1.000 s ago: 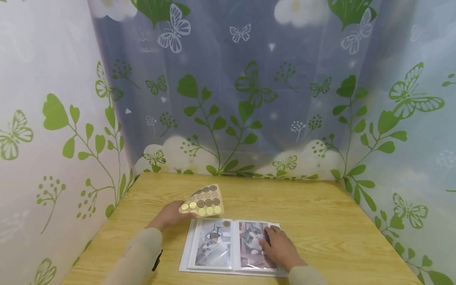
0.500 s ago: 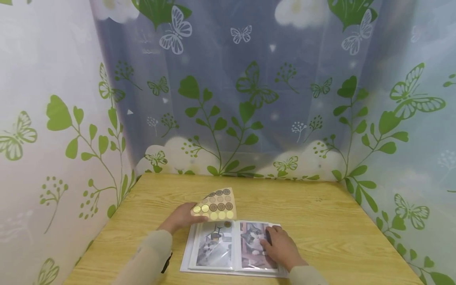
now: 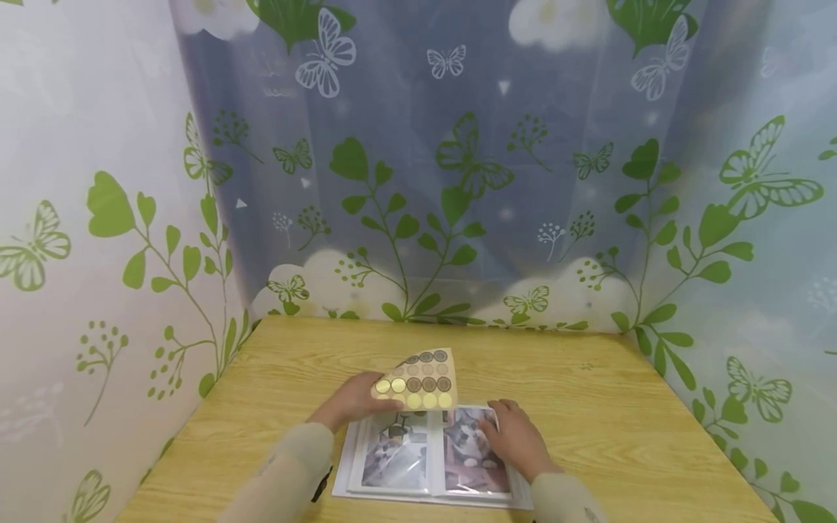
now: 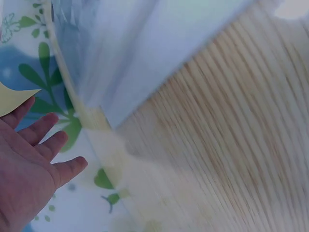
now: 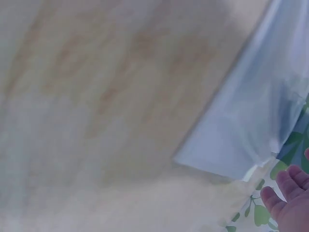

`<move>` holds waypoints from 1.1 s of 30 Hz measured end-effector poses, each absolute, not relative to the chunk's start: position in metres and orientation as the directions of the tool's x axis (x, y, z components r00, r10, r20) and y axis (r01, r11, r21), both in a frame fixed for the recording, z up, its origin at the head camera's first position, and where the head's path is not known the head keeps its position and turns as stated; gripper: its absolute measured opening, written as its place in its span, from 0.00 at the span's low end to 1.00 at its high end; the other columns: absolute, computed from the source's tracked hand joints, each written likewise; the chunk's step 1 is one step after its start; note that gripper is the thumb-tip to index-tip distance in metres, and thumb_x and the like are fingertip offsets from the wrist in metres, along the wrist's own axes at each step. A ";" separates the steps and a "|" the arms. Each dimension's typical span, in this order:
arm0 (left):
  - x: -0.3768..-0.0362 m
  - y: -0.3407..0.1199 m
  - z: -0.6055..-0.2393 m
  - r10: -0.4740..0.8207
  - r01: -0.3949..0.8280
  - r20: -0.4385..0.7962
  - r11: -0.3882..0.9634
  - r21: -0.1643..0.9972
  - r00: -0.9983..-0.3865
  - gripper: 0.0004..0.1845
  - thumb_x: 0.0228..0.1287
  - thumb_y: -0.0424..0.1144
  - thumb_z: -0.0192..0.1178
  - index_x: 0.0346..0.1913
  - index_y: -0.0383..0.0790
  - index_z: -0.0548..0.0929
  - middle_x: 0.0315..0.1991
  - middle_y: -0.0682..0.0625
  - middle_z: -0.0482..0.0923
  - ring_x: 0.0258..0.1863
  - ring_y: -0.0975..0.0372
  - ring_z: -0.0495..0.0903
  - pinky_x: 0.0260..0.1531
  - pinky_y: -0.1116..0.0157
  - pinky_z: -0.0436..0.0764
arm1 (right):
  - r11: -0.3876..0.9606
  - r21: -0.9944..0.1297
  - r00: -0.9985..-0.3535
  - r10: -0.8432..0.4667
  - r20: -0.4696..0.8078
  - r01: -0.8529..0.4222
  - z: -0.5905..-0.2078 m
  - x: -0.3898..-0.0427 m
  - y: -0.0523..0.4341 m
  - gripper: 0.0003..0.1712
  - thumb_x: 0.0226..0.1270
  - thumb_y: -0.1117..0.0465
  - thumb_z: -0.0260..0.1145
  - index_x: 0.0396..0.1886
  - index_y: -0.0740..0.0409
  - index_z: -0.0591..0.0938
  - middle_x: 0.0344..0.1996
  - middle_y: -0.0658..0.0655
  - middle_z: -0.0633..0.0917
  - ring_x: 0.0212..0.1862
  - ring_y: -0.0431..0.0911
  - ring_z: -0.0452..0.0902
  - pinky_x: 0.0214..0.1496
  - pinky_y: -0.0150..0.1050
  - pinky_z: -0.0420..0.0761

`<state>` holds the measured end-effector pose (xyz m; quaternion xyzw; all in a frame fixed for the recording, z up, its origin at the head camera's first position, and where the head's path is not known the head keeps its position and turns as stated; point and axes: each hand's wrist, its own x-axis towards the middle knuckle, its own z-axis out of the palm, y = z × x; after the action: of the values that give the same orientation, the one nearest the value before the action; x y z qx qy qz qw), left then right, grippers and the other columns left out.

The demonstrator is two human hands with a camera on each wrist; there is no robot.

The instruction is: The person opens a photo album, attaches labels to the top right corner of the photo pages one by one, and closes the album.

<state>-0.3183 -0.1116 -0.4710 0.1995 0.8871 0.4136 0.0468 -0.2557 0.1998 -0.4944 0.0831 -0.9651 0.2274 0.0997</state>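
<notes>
A white photo album [image 3: 344,472] lies spread on the wooden table, cat pictures in its clear pockets. My left hand [image 3: 356,398] pinches a curved-edged sheet of round stickers [image 3: 428,384] by its left side, thumb in front. The sheet, with yellow and brown circles in rows, is held over the album's top edge and covers part of both pages. On the right page, my right hand [image 3: 518,440] rests near the outer edge, beside the picture of a grey-and-white cat [image 3: 467,439]. In the left wrist view, a corner of the sheet [image 4: 17,99] shows by the fingertips.
Wood-grain table [image 3: 588,407] surrounds the album. Behind it and at both sides hang cloth curtains [image 3: 405,181] printed with green leaves and butterflies. Long light sleeves cover both forearms.
My left hand has carried the sticker sheet rightward, from above the left page to over the album's middle. My right hand stays on the right page, its fingers slightly shifted.
</notes>
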 end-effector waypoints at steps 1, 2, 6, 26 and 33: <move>-0.318 -0.109 -0.470 0.398 0.321 0.085 0.577 0.751 -0.914 0.29 0.52 0.54 0.74 0.54 0.40 0.83 0.46 0.49 0.84 0.45 0.56 0.81 0.52 0.49 0.79 | 0.875 -0.436 -0.966 -0.114 0.233 -0.209 -0.493 -0.257 0.199 0.26 0.72 0.53 0.61 0.59 0.70 0.77 0.58 0.73 0.76 0.59 0.67 0.73 0.62 0.62 0.72; -0.318 -0.106 -0.470 0.406 0.328 0.087 0.572 0.752 -0.910 0.29 0.52 0.53 0.74 0.53 0.40 0.83 0.45 0.50 0.84 0.44 0.56 0.81 0.51 0.50 0.79 | 0.866 -0.452 -0.965 -0.114 0.238 -0.214 -0.491 -0.257 0.198 0.26 0.73 0.53 0.61 0.59 0.70 0.77 0.58 0.73 0.75 0.60 0.68 0.72 0.62 0.62 0.72; -0.316 -0.095 -0.469 0.428 0.357 0.097 0.584 0.729 -0.898 0.29 0.52 0.53 0.75 0.52 0.39 0.83 0.44 0.50 0.84 0.43 0.57 0.81 0.50 0.51 0.79 | 0.833 -0.514 -0.968 -0.098 0.231 -0.206 -0.484 -0.260 0.195 0.27 0.75 0.52 0.58 0.61 0.71 0.76 0.59 0.74 0.74 0.61 0.68 0.71 0.65 0.62 0.69; -0.308 -0.071 -0.476 0.420 0.337 0.053 0.638 0.693 -0.906 0.52 0.51 0.56 0.74 0.74 0.35 0.62 0.64 0.37 0.73 0.62 0.44 0.73 0.63 0.43 0.69 | 0.530 -0.846 -0.989 0.091 0.114 -0.048 -0.471 -0.262 0.184 0.12 0.73 0.60 0.58 0.34 0.63 0.82 0.22 0.51 0.76 0.28 0.44 0.70 0.30 0.37 0.72; -0.301 -0.072 -0.476 0.322 0.247 0.029 0.662 0.708 -0.946 0.52 0.60 0.57 0.68 0.78 0.38 0.53 0.74 0.35 0.59 0.70 0.40 0.61 0.68 0.41 0.60 | 0.457 -0.888 -0.984 0.130 0.125 -0.052 -0.467 -0.262 0.181 0.12 0.74 0.61 0.58 0.36 0.65 0.82 0.25 0.53 0.78 0.30 0.45 0.71 0.32 0.38 0.73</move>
<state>-0.3015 -0.0716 -0.4764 0.1562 0.9103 0.3801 0.0496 -0.2623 0.1805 -0.4671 -0.0229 -0.8489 0.5208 0.0874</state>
